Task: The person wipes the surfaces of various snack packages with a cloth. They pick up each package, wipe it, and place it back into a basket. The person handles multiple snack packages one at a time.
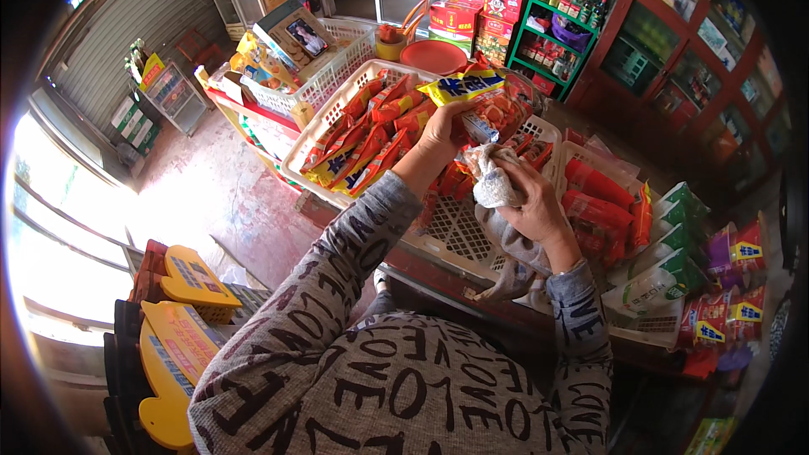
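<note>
My left hand (pixel 444 129) grips a red and yellow plastic snack packet (pixel 496 104) above a cream plastic basket (pixel 292 161). In my right hand (pixel 534 202) is a bunched, greyish-white cloth (pixel 496 186), held just below the packet's lower edge; its loose part hangs over the basket's near rim. Many similar red packets (pixel 363 145) lie in rows in the left part of the basket. More red packets lie under my hands. The perforated floor (pixel 464 227) of the basket shows nearest to me. Whether the cloth touches the packet is hard to tell.
To the right, another basket holds red bags (pixel 597 215) and green-white packets (pixel 663 278). Behind stand a white basket (pixel 354 47) with a boxed item, a red round lid (pixel 433 57), stacked cartons (pixel 455 19) and a green bottle rack (pixel 528 25). Yellow display pieces (pixel 180 354) stand at lower left.
</note>
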`<state>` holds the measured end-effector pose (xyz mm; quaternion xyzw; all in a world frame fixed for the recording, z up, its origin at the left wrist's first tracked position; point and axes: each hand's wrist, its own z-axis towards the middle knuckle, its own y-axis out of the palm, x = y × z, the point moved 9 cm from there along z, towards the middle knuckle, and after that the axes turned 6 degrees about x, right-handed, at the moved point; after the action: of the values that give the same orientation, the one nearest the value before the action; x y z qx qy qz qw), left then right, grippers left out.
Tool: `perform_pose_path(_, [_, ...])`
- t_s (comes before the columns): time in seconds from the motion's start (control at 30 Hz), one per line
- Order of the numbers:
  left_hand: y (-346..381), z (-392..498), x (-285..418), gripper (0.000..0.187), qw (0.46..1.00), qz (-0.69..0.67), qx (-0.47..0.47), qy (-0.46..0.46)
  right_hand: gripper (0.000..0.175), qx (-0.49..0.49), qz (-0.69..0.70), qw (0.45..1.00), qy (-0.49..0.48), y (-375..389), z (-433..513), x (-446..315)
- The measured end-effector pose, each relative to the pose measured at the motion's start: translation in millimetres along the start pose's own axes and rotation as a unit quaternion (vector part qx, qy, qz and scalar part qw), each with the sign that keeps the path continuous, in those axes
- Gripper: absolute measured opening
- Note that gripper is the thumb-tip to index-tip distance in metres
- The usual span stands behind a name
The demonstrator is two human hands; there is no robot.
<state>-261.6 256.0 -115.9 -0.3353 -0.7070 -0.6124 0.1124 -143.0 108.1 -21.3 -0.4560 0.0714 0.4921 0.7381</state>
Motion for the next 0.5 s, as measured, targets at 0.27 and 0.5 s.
perform_pose_path(0.27, [11.1,-7.3,2.0,0.034,0.994,-0.094,-0.062,-0.001,0.059,0.001,-0.007,1.000,-0.015,0.5,0.2,0.1])
perform_pose_path(0.5, [16.8,-7.7,18.8,0.030,0.990,-0.086,-0.087,0.076,0.060,0.003,-0.006,1.000,-0.004,-0.1,-0.7,1.5])
